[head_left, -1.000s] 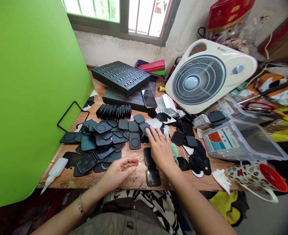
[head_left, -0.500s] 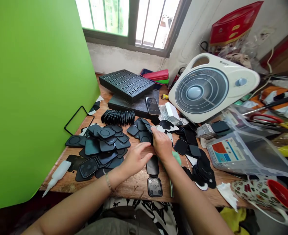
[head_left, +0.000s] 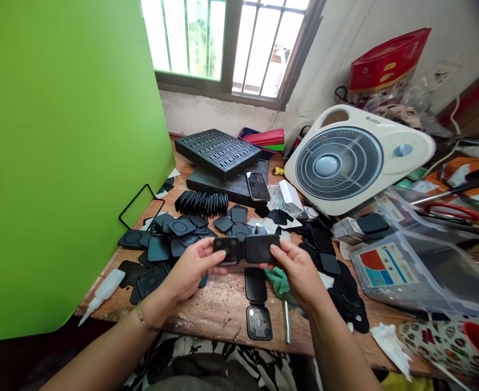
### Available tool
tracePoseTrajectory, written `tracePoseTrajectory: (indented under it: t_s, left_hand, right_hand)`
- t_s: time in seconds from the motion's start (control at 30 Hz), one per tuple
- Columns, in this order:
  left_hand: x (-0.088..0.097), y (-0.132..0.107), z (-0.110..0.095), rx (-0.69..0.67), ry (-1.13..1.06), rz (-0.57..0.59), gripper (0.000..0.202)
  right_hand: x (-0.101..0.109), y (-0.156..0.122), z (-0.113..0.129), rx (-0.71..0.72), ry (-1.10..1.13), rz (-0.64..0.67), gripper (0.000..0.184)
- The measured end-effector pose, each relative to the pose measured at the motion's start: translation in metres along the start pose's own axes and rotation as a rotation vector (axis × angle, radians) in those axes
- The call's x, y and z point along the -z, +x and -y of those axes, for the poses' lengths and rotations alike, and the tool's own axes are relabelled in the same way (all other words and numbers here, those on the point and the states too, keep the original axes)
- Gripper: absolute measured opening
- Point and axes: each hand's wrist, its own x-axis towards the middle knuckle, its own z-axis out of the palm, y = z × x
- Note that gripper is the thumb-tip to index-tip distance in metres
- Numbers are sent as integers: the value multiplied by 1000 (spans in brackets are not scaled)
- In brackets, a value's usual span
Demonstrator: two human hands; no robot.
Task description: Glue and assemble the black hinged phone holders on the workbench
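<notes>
A flat black two-part rounded plate (head_left: pixel 245 250) is held level above the counter, in front of the person. Its left panel shows small round openings; its right panel looks plain. The left hand (head_left: pixel 190 269) and right hand (head_left: pixel 300 274) stand close together, each pinching one end of the plate between thumb and fingers.

Directly below lie a black rounded-rectangular panel (head_left: pixel 256 285) and a black square case with round holes (head_left: pixel 259 322), end to end on the scarred wooden counter (head_left: pixel 223 320). A crumpled green cloth (head_left: pixel 278 283) and a slim steel rod (head_left: pixel 287 323) lie just right of them, beneath the right hand.

Dark rounded-square pads (head_left: pixel 158 248) are heaped to the left, with more black pads (head_left: pixel 347 293) to the right. A packed row of upright black pads (head_left: pixel 201 203) stands beyond the hands, before a smartphone (head_left: pixel 258 186) and a perforated black tray (head_left: pixel 217 153). A cream box fan (head_left: pixel 355 160) lies tilted at the far right. Nothing lies between the hands and the plate.
</notes>
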Motion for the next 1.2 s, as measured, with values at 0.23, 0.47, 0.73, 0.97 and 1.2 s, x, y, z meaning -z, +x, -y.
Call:
tracePoseTrajectory:
  t_s: [0.23, 0.47, 0.73, 0.97, 1.2]
  left_hand:
    - [25, -78, 29, 125, 83, -184, 34]
    - [39, -134, 47, 138, 0, -120, 37]
    - [28, -138, 58, 141, 25, -60, 43]
    - [25, -125, 51, 46, 57, -61, 33]
    - [32, -137, 41, 131, -86, 57, 44]
  right_hand:
    - [-73, -54, -26, 157, -431, 21, 25]
    - [-99, -103, -43, 192, -378, 86, 25]
    - [-85, -115, -63, 52, -186, -17, 30]
    - [-93, -128, -39, 343, -514, -112, 22]
    - [-81, -99, -52, -155, 168, 107, 38]
